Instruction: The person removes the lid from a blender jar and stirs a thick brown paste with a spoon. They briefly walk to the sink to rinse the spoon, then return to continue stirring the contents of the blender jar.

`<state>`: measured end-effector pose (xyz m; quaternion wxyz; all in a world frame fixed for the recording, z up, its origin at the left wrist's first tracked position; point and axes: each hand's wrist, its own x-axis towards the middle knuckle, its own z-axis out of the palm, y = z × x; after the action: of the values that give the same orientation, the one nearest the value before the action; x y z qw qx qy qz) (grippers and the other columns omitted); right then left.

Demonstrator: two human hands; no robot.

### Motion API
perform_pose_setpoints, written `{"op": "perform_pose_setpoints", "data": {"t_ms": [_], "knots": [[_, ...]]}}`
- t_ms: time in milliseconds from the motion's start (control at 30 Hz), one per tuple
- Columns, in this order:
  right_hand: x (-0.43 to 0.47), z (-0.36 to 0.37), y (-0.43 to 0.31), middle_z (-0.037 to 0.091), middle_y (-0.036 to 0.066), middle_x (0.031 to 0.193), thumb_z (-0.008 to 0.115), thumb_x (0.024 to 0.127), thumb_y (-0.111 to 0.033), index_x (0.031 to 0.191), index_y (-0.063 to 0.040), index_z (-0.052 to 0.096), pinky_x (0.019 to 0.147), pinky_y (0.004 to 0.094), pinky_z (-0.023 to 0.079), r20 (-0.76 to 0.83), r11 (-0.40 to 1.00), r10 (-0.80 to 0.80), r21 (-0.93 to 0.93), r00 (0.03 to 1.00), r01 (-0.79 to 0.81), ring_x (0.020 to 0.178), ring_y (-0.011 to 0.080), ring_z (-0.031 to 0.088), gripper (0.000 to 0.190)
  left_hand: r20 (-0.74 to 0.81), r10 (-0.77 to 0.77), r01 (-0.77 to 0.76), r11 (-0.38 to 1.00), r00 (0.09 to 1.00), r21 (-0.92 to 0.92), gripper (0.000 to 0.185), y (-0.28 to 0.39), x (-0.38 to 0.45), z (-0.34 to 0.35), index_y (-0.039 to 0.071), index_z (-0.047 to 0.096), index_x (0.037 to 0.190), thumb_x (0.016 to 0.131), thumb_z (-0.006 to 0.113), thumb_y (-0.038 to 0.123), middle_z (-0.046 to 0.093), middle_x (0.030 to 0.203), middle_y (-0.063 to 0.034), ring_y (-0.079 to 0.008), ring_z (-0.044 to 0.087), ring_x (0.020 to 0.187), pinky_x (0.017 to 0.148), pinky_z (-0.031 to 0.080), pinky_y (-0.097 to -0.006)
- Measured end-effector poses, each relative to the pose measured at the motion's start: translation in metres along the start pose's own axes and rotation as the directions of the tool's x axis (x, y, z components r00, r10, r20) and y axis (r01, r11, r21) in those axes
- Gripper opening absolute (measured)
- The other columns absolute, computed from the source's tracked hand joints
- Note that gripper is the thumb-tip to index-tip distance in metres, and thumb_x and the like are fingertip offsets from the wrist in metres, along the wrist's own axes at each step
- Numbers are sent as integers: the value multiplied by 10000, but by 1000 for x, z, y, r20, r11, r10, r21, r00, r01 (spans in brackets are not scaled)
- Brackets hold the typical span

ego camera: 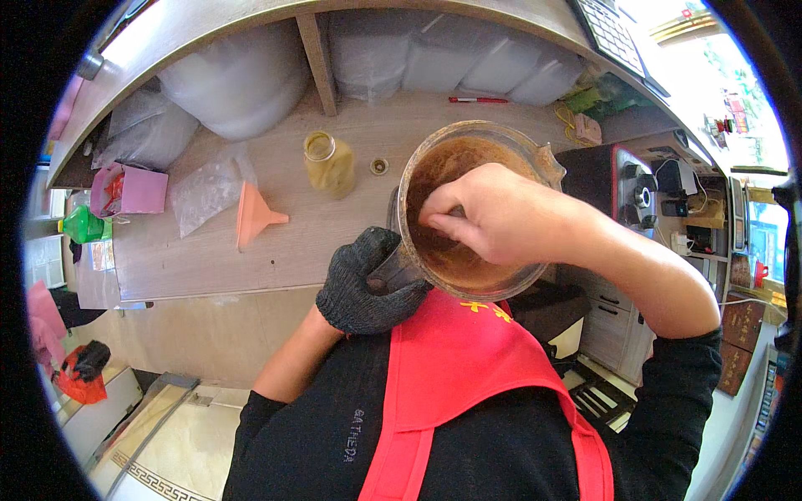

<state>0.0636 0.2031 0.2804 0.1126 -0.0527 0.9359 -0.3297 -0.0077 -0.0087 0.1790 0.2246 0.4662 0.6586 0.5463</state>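
My left hand (376,282), in a dark grey knitted glove, is wrapped around the handle of a clear blender jug (407,250). The jug is held with its mouth towards me, and a brown paste (460,153) coats its inner wall. Bare and with bent fingers, my right hand (482,216) reaches into the mouth of the jug. A small dark spot shows between its thumb and fingers; whether it is a tool or a gap I cannot tell. Left of the jug stands an open glass jar (331,169) with yellowish contents or residue. A small round metal-rimmed lid (379,166) lies beside it.
An orange funnel (254,216) and a clear plastic bag (210,194) lie on the wooden counter (188,266). A pink box (141,191) is at left. A black blender base (601,185) stands at right. Behind, a red pen (478,100) lies before bagged goods (438,62) under a shelf.
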Motion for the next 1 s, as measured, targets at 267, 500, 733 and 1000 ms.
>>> {"op": "perform_pose_setpoints", "data": {"t_ms": [267, 500, 733, 1000], "knots": [[-15, -64, -42, 691, 156, 789, 559, 950, -154, 897, 22, 667, 702, 352, 543, 262, 920, 251, -364, 932, -145, 755, 283, 688, 213, -17, -67, 66, 996, 998, -55, 449, 4, -4, -2, 11, 592, 1000, 691, 838, 225, 656, 811, -159, -315, 673, 710, 632, 525, -373], [-51, -99, -67, 674, 96, 797, 500, 989, -115, 930, 40, 650, 627, 254, 539, -257, 948, 316, 50, 913, -314, 692, 125, 659, 224, 0, -70, 70, 995, 998, -66, 449, -1, -9, -2, 37, 609, 1028, 677, 813, 230, 672, 868, -132, -295, 671, 785, 699, 516, -385], [-57, -106, -80, 668, 103, 878, 456, 1018, -121, 939, 9, 624, 639, 242, 539, -341, 950, 283, -28, 897, -311, 722, 140, 667, 227, -7, -69, 68, 995, 998, -76, 445, -3, -7, -2, 33, 597, 1006, 676, 803, 250, 658, 819, -137, -284, 657, 733, 668, 511, -384], [-40, -83, -83, 685, 163, 824, 624, 905, -101, 884, -8, 669, 677, 353, 530, -371, 962, 192, -112, 909, -249, 726, 290, 680, 105, -23, -56, 54, 995, 998, -81, 451, -3, -9, -2, 16, 595, 1010, 677, 806, 237, 642, 813, -146, -272, 641, 693, 635, 501, -370]]}}
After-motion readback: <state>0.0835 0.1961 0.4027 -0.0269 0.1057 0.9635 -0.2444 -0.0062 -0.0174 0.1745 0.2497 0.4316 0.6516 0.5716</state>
